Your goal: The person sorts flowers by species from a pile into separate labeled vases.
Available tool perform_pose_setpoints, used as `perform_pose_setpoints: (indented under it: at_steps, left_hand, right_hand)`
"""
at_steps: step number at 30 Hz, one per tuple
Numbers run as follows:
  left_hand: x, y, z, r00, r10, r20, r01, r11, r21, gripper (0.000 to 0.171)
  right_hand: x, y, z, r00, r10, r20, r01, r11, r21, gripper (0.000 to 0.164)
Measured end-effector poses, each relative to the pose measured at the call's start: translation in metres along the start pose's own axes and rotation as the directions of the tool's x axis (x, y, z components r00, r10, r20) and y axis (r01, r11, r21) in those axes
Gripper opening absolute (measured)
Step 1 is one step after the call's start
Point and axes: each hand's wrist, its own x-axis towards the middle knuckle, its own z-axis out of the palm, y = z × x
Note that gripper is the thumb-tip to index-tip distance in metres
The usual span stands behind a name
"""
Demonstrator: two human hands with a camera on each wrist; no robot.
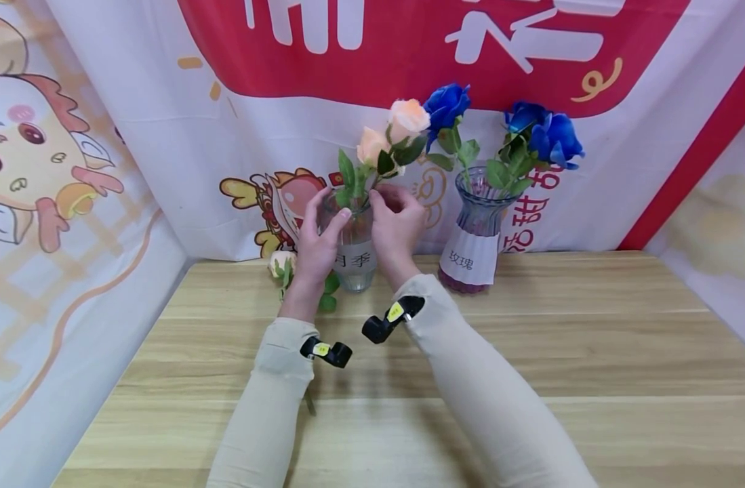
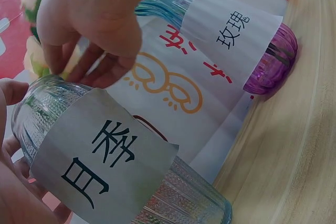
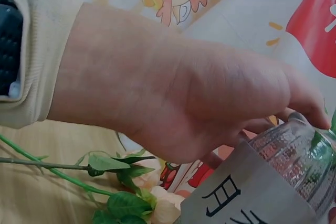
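Observation:
A clear ribbed glass vase (image 1: 355,279) with a white paper label stands on the table. My left hand (image 1: 316,247) grips its upper part, thumb near the rim. Just above the mouth, my right hand (image 1: 400,224) pinches a peach rose stem with thumb and fingers. Two peach rose heads (image 1: 408,119) and green leaves rise over the vase; their stems go down into its neck. The right fingertips are partly hidden in the right wrist view. Behind my left wrist, more peach roses (image 3: 165,206) lie on the table, largely covered by my arm in the head view.
To the right stands a blue-tinted vase (image 1: 482,211) with a purple base and a white label, holding several blue roses (image 1: 555,139). A printed cloth (image 1: 165,135) hangs directly behind both vases. The wooden table (image 1: 561,352) extends toward me.

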Motion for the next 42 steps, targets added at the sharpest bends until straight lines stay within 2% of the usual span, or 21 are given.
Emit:
perform_pose_setpoints:
  at_steps: [5,8,13,16,22,26,30,35,37,39,42]
  left_hand:
    - [-0.002,0.000,0.000,1.000,-0.010,0.004,0.010,1.000,0.003,0.064]
    - [-0.004,0.000,0.001,1.000,-0.013,0.006,0.013,1.000,0.004,0.064]
    - [-0.006,-0.002,0.002,1.000,-0.015,0.007,0.015,1.000,-0.008,0.063]
    - [-0.006,-0.003,0.002,1.000,-0.013,0.007,0.014,1.000,-0.017,0.063]
    - [-0.004,-0.003,-0.002,1.000,0.013,0.005,-0.013,1.000,0.010,0.063]
    - [-0.004,-0.002,-0.004,0.999,0.035,0.007,-0.036,0.999,0.019,0.063]
    - [-0.004,-0.002,-0.006,0.999,0.034,0.022,-0.035,0.999,0.028,0.064]
    - [-0.004,-0.001,-0.013,0.999,-0.014,0.028,0.012,0.996,0.090,0.070]
    - [-0.006,0.001,-0.020,0.999,-0.034,-0.008,0.035,0.993,0.111,0.070]
    - [-0.010,0.004,-0.029,0.995,-0.059,-0.074,0.068,0.990,0.120,0.067]
    - [-0.017,0.006,-0.046,0.972,-0.133,-0.192,0.157,0.981,0.113,0.059]
  right_hand:
    - [-0.002,0.010,-0.015,0.989,0.097,0.112,-0.097,0.995,-0.008,0.021]
    - [-0.006,0.018,-0.031,0.970,0.139,0.201,-0.137,0.990,-0.028,0.026]
    - [-0.012,0.031,-0.060,0.928,0.153,0.339,-0.142,0.988,-0.055,0.044]
    - [-0.017,0.039,-0.073,0.889,0.155,0.432,-0.136,0.988,-0.074,0.058]
    - [-0.031,0.049,-0.079,0.781,0.129,0.611,-0.138,0.990,-0.032,0.075]
    - [-0.037,0.051,-0.077,0.742,0.123,0.659,-0.173,0.985,0.011,0.077]
    - [-0.038,0.051,-0.077,0.729,0.139,0.670,-0.195,0.981,0.008,0.076]
    - [-0.037,0.049,-0.082,0.717,0.173,0.676,-0.205,0.978,-0.033,0.076]
    - [-0.035,0.047,-0.083,0.713,0.175,0.679,-0.202,0.979,-0.040,0.076]
    - [-0.034,0.046,-0.084,0.708,0.174,0.684,-0.201,0.979,-0.041,0.076]
    - [-0.032,0.044,-0.086,0.706,0.178,0.686,-0.206,0.978,-0.042,0.075]
